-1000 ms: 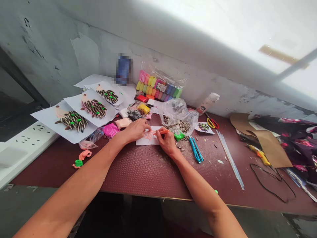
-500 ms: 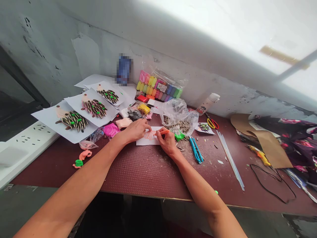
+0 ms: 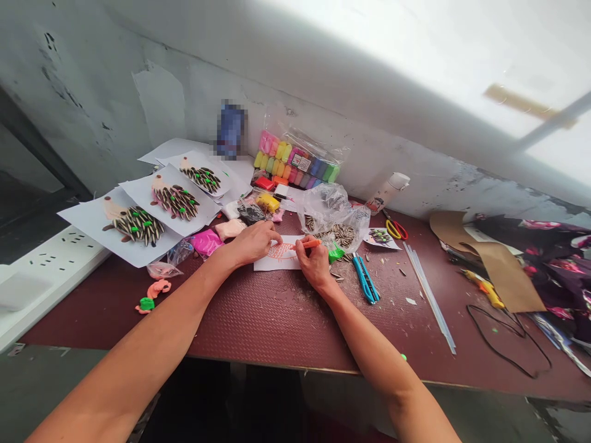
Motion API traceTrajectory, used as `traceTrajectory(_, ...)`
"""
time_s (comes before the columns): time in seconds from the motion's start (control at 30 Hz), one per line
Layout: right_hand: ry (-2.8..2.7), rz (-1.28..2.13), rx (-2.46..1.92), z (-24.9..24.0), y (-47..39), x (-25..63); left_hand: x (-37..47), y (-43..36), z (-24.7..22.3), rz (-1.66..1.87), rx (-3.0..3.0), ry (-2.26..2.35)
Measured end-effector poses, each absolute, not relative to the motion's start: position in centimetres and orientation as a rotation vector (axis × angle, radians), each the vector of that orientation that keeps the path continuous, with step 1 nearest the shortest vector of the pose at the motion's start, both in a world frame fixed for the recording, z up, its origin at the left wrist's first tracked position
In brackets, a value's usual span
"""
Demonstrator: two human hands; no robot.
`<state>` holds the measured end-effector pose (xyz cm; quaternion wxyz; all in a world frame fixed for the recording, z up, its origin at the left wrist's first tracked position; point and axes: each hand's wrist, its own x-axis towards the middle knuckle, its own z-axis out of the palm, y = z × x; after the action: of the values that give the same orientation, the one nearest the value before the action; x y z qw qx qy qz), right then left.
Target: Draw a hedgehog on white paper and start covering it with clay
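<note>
On a small white sheet of paper (image 3: 272, 264), an orange oval drawing (image 3: 281, 250) with short strokes inside it shows between my hands. My right hand (image 3: 316, 266) is closed round an orange marker (image 3: 312, 243), its tip end down by the drawing's right side. At the sheet's upper left rests my left hand (image 3: 257, 242), fingers bent loosely over the paper and holding nothing. Beyond it lie a pale pink lump of clay (image 3: 229, 229) and a magenta packet (image 3: 207, 242). A plastic bag of sunflower seeds (image 3: 340, 234) sits just past my right hand.
Seed-covered hedgehog pictures (image 3: 143, 226) lie on paper at the left, near a white power strip (image 3: 69, 258). Coloured clay packs (image 3: 295, 160) lean on the wall. To the right are a blue cutter (image 3: 365, 280), scissors (image 3: 396, 227), clear sticks (image 3: 429, 298) and a yellow glue gun (image 3: 490, 292).
My right hand has shifted slightly to the right with the marker, uncovering a little more of the drawing. My left hand stays where it was on the paper.
</note>
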<state>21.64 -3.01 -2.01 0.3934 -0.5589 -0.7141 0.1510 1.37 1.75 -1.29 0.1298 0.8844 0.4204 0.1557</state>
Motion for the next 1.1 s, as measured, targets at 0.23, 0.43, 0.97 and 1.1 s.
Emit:
traceTrajectory(0.23,-1.804,0.329,-1.464,-2.18,-2.83,21.82,1.31,1.78,-1.40,0.468,2.576,1.206)
traceTrajectory(0.43,-1.836,0.381,-1.438,-1.90,-2.96,21.71,1.24,1.82,-1.59,0.490,2.590,1.199)
traceTrajectory(0.97,-1.875,0.433,-1.422,-1.74,-3.02,21.70,1.27,1.77,-1.40,0.450,2.587,1.216)
traceTrajectory(1.1,-1.872,0.409,-1.435,-1.82,-2.96,21.68,1.23,1.83,-1.46,0.461,2.595,1.203)
